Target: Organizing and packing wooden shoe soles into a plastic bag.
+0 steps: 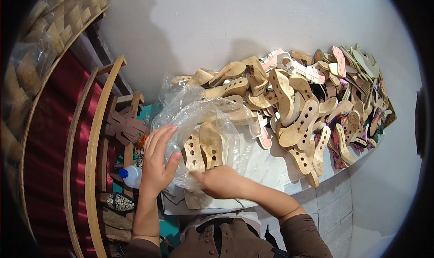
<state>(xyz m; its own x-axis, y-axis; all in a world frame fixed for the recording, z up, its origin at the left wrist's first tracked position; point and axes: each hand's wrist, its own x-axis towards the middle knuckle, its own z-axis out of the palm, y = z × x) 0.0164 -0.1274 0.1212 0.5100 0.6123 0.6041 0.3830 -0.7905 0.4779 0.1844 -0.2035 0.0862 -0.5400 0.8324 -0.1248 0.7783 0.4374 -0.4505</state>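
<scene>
Nearest the camera is the person's brown buttoned top, with a forearm reaching up on either side. The left hand stands upright at the bag's left side, its fingers held straight and the thumb well apart from them, clamped on nothing. The right hand is curled, its fingers at the lower end of a pale, holed wooden sole; whether they pinch it or only touch it, I can't tell.

That sole lies beside a darker wooden sole, both ringed by the clear plastic bag on the worktop. The step in hand looks like arranging the pair within the film. From here, the work calls for the left hand to steady the loose plastic while the right keeps the soles side by side.

Farther out, a heap of soles covers the right; leftward stand a blue-capped bottle and a wooden rack.
</scene>
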